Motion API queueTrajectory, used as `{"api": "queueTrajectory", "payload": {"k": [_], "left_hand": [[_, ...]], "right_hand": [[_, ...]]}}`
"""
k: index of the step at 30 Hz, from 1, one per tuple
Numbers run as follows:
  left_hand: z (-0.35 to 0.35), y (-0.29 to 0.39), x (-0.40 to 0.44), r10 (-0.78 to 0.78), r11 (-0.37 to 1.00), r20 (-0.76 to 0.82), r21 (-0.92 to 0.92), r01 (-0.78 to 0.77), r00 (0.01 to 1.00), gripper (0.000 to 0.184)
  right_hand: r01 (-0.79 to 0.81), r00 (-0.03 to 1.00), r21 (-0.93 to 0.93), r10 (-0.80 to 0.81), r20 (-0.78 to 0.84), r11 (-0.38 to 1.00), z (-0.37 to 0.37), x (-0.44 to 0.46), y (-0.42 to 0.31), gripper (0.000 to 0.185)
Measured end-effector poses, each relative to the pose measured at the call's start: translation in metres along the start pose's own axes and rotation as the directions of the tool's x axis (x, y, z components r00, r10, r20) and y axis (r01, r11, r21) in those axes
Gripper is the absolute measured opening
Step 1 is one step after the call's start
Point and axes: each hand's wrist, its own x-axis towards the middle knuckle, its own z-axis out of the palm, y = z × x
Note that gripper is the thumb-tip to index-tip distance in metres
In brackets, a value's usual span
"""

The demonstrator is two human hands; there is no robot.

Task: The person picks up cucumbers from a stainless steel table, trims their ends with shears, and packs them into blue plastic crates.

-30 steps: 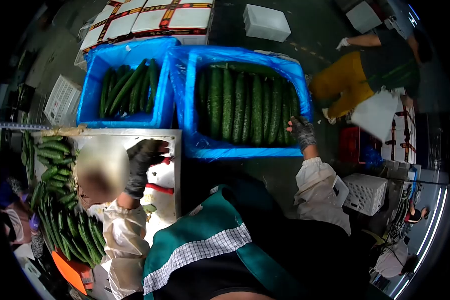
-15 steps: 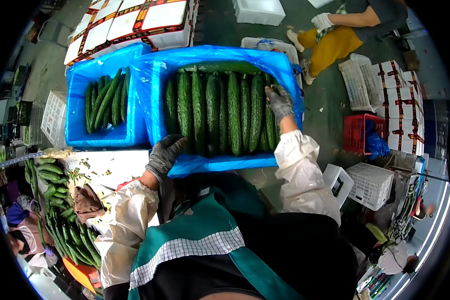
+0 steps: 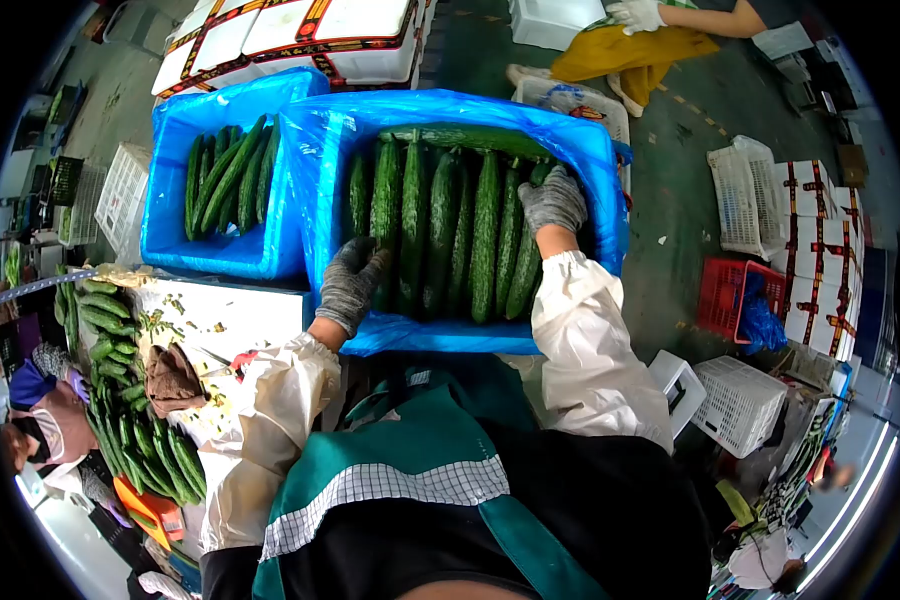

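"Blue film lines the crate, and the cucumbers lie inside it. How far along does the filling look?"

"Well on, I'd judge. They run side by side, lengthwise, across most of the width, and one more cucumber lies crosswise along the far wall. I can't see how many layers are beneath."

"Is the row finished?"

"I can't be sure. The right grip, in a grey glove, is over the row's right end and hides part of it. Past it, beside the wall, it's too dark to read."

"Has that grip got hold of anything?"

"Its fingers are bent down over the cucumbers there, but the palm side is hidden, so I can't tell whether it's closed on one."

"And the left?"

"The left grip reaches over the near left corner, fingers loosely bent, at the lower ends of the leftmost cucumbers. Whether it pinches one or only touches, I can't tell."

"What's outside the crate?"

"A looser lot stands slanted in the small box to the left, and more lie along the left of the tabletop, past the brown cloth. Those remain unpacked, as I read it. The crate itself is uncovered, its film folded back over the rim."
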Motion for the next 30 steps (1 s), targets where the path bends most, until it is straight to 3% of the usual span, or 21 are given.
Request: {"api": "queueTrajectory", "payload": {"k": [1, 3, 4, 6, 7, 9, 10, 12, 13, 14, 15, 16, 19, 20, 21, 23, 25, 28, 30], "left_hand": [[0.004, -0.006, 0.003, -0.004, 1.000, 0.002, 0.000, 0.004, 1.000, 0.029], [0.008, -0.011, 0.028, 0.172, 0.985, -0.113, 0.044, -0.169, 0.979, 0.040], [0.010, -0.009, 0.032, 0.166, 0.986, -0.110, 0.042, -0.162, 0.980, 0.040], [0.016, 0.002, 0.038, 0.248, 0.918, -0.077, 0.338, -0.209, 0.966, 0.059], [0.020, 0.016, 0.040, 0.245, 0.918, -0.073, 0.337, -0.208, 0.967, 0.059], [0.022, 0.040, 0.060, 0.049, 0.864, -0.150, 0.502, 0.033, 0.988, 0.074], [0.025, 0.045, 0.069, -0.007, 0.854, -0.116, 0.517, 0.067, 0.993, 0.086], [0.033, 0.061, 0.074, -0.077, 0.840, -0.127, 0.526, 0.133, 0.989, 0.091], [0.036, 0.068, 0.076, -0.140, 0.823, -0.138, 0.534, 0.193, 0.980, 0.095], [0.038, 0.069, 0.081, -0.194, 0.833, -0.120, 0.503, 0.228, 0.974, 0.104], [0.042, 0.069, 0.082, -0.201, 0.833, -0.120, 0.502, 0.234, 0.972, 0.104], [0.043, 0.070, 0.090, -0.194, 0.812, -0.171, 0.525, 0.256, 0.966, 0.104], [0.052, 0.081, 0.092, -0.244, 0.795, -0.181, 0.526, 0.303, 0.953, 0.109], [0.055, 0.086, 0.093, -0.270, 0.787, -0.178, 0.525, 0.324, 0.946, 0.108], [0.056, 0.088, 0.094, -0.296, 0.779, -0.177, 0.524, 0.344, 0.939, 0.107], [0.059, 0.086, 0.098, -0.276, 0.792, -0.197, 0.507, 0.339, 0.941, 0.102], [0.067, 0.073, 0.108, -0.264, 0.802, -0.220, 0.490, 0.341, 0.939, 0.097], [0.076, 0.056, 0.138, -0.123, 0.777, -0.252, 0.578, 0.251, 0.960, 0.109], [0.077, 0.057, 0.149, -0.184, 0.747, -0.259, 0.590, 0.307, 0.948, 0.109]], "right_hand": [[-0.001, 1.000, -0.002, 0.001, 0.004, 1.000, -0.002, -0.005, 0.007, 0.064], [0.183, 0.982, 0.192, -0.188, 0.007, 0.964, -0.006, 0.009, -0.002, 0.065], [0.214, 0.976, 0.261, -0.218, -0.014, 0.941, 0.001, 0.009, 0.005, 0.066], [0.197, 0.968, 0.362, -0.238, 0.074, 0.911, 0.002, 0.010, 0.013, 0.067], [0.172, 0.952, 0.461, -0.267, 0.150, 0.870, 0.000, 0.012, 0.016, 0.068], [0.184, 0.952, 0.430, -0.269, 0.146, 0.884, 0.006, 0.031, 0.003, 0.070], [0.164, 0.954, 0.362, -0.241, 0.179, 0.918, -0.008, 0.026, -0.004, 0.070], [0.136, 0.973, 0.195, -0.168, 0.161, 0.971, 0.000, 0.029, -0.004, 0.073], [0.136, 0.971, 0.191, -0.169, 0.167, 0.972, 0.014, 0.038, 0.002, 0.073], [0.088, 0.965, 0.385, -0.175, 0.196, 0.919, 0.012, 0.038, 0.000, 0.074], [0.029, 0.957, 0.561, -0.186, 0.225, 0.828, 0.010, 0.037, 0.000, 0.074], [-0.045, 0.882, 0.674, -0.287, 0.373, 0.738, 0.000, 0.047, -0.002, 0.074], [0.012, 0.880, 0.579, -0.284, 0.381, 0.815, 0.005, 0.064, -0.010, 0.070], [-0.093, 0.860, 0.646, -0.266, 0.435, 0.758, 0.007, 0.065, -0.010, 0.072], [-0.091, 0.859, 0.645, -0.268, 0.437, 0.759, 0.010, 0.066, -0.012, 0.072], [0.076, 0.867, 0.510, -0.310, 0.391, 0.857, 0.013, 0.069, -0.017, 0.073], [0.094, 0.858, 0.459, -0.306, 0.412, 0.883, 0.011, 0.071, -0.024, 0.075], [0.006, 0.846, 0.587, -0.317, 0.428, 0.810, 0.013, 0.069, -0.024, 0.068], [-0.016, 0.785, 0.773, -0.470, 0.403, 0.635, 0.020, 0.077, -0.016, 0.052]]}}
